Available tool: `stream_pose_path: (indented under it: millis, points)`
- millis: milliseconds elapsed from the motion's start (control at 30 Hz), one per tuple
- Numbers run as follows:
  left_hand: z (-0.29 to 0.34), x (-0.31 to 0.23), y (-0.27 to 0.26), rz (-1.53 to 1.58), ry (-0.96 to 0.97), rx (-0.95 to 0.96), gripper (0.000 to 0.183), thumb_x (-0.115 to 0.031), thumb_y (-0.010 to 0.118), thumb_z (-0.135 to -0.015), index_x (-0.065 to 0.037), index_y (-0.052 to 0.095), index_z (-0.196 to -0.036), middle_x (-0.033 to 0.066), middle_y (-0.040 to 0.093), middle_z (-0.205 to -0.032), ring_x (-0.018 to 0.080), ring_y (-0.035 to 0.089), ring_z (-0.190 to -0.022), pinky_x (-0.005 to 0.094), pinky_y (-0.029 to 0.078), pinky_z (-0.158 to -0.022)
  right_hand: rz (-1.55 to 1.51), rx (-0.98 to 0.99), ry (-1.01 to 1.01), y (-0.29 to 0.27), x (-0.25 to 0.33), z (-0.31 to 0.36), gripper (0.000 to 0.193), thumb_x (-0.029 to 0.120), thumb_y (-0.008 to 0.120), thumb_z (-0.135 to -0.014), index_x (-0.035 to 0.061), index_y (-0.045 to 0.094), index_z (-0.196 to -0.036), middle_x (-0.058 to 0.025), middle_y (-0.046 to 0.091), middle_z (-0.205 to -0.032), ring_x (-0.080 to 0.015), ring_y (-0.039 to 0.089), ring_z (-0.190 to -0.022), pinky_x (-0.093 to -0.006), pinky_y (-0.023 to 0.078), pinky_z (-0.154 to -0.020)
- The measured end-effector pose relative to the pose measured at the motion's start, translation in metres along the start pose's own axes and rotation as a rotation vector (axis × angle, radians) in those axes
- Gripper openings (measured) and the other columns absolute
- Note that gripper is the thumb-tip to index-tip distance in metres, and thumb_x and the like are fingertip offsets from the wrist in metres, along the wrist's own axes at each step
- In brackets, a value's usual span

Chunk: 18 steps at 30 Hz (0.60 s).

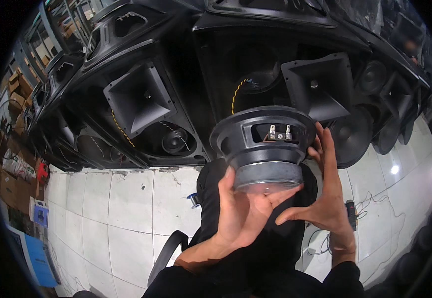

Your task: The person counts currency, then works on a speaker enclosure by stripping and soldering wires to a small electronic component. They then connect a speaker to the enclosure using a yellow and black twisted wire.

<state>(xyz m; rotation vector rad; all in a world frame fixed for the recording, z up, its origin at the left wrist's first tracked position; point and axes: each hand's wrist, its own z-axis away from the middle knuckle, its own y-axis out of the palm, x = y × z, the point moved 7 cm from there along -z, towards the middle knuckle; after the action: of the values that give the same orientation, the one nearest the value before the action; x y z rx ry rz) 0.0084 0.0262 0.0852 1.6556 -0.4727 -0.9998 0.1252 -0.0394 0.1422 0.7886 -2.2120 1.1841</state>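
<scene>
At the far left, a row of black wooden speaker cabinets [126, 99], each fitted with a square black horn [139, 97], is lying open on the white tiled floor [121, 208]. Further right, a round black loudspeaker driver with a grey magnet [264, 146] is being held up in mid-air before an unfilled cabinet opening [255, 79]. The left hand [240, 211] is cupping the magnet from below; the right hand [327, 191] is steadying the basket rim with spread fingers. By appearance, the driver is being carried toward mounting; careful alignment with that opening would be called for.
</scene>
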Motion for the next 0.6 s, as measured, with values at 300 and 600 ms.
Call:
stream_pose_path:
  millis: [300,600]
  points:
    - [0.003,0.017,-0.059,-0.65,-0.037,-0.045,0.057,-0.038,0.063,-0.093,0.004,0.053,-0.13,0.0126,0.061,-0.12,0.0246,0.06,-0.111,0.0384,0.044,-0.1,-0.523,-0.412,0.334,0.018,-0.074,0.013,0.131,0.035,0.099,-0.049,0.0004,0.029,-0.154,-0.0178,0.051,-0.138,-0.0307,0.055,-0.129,-0.0425,0.047,-0.109]
    - [-0.042,-0.088,-0.049,-1.432,0.308,0.024,0.038,-0.013,0.082,-0.077,0.004,0.07,-0.108,0.0185,0.072,-0.107,0.0326,0.067,-0.101,0.0384,0.052,-0.09,-0.304,-0.645,0.103,0.002,-0.083,0.019,0.077,0.043,0.076,-0.084,0.0022,0.042,-0.14,-0.0185,0.055,-0.132,-0.0334,0.056,-0.127,-0.0424,0.045,-0.111]
